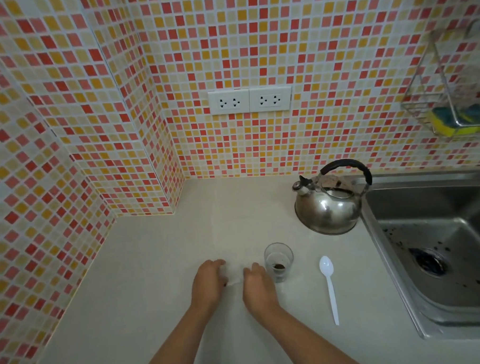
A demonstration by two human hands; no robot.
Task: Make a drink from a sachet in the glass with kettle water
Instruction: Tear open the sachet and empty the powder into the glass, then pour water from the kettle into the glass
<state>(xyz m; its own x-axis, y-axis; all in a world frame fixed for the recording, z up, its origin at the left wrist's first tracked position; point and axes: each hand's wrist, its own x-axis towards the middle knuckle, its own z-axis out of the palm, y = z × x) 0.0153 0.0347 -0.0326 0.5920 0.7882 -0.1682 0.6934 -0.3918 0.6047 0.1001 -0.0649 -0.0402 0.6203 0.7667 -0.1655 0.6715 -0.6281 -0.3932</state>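
Sachet (234,277): a pale, near-clear packet lying between the two hands on the counter (160,268), blurred and hard to make out against the light surface.
Left hand (209,282): palm down, fingers curled over the sachet's left end; whether it grips or only rests there cannot be told.
Right hand (258,287): palm down just left of the glass, fingers bent onto the sachet's right end; its grip likewise cannot be told.
Forearms: both reach up from the bottom edge, angled toward each other.
Glass (279,261): small clear tumbler, upright, just right of the right hand, with a little dark brown powder at the bottom.
Spoon (329,286): white plastic, lying right of the glass, bowl pointing away from the person.
Kettle (329,202): shiny steel stovetop kettle with a black handle, behind the glass, beside the sink (403,284).
Wall: mosaic tiles in red, orange and cream, with two white double sockets (249,100).
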